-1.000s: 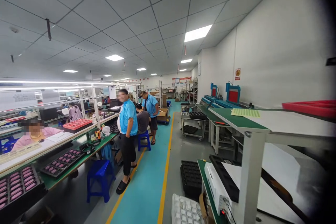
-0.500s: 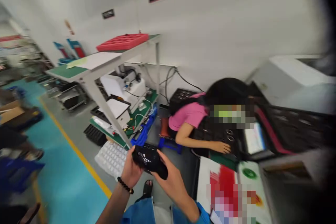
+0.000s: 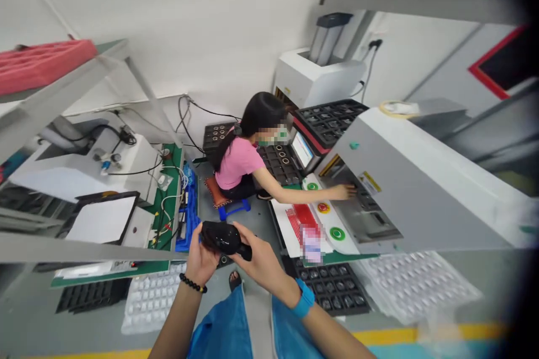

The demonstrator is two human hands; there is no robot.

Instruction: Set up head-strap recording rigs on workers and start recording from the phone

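Between both hands I hold a glossy black device [image 3: 221,237] with rounded ends, in front of my body. Its exact kind I cannot make out. My left hand [image 3: 201,258] grips its left end, thumb on top, with a dark beaded bracelet at the wrist. Around the right end my right hand [image 3: 259,261] is closed, fingers along the upper edge. A blue band [image 3: 304,297] circles my right wrist. Beyond the device, a person in a pink top [image 3: 240,162] sits on a low stool, one arm stretched toward a machine.
A grey-white machine [image 3: 421,179] with green and red buttons stands at the right. At the left is a green-topped bench [image 3: 166,207] with cables and blue trim. Clear plastic trays [image 3: 154,297] and black trays [image 3: 332,289] sit low on both sides. A red foam tray [image 3: 46,64] rests on a shelf.
My view has swung to the right, bringing the machine into sight. The black device stays in both hands. The seated person's arm now reaches into the machine.
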